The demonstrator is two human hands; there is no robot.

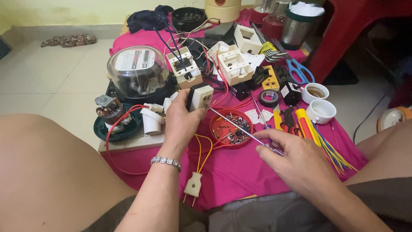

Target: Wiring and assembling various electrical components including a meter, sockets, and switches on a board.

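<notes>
Left hand (182, 122) steadies a small cream socket box (199, 98); right hand (296, 159) drives a screwdriver (240, 126) into it.

Left fingers clamp the box upright, face turned toward the tip, which meets it just beside the thumb. Right fingers close on the handle. Under the shaft sits 1 red screw dish (229, 129); a yellow-wired plug (193, 185) dangles below the wrist, near the pink cloth's (240, 180) edge. Little open room.

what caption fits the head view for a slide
Left hand holds a socket box while right hand aims a screwdriver at it, above a pink cloth.
</notes>
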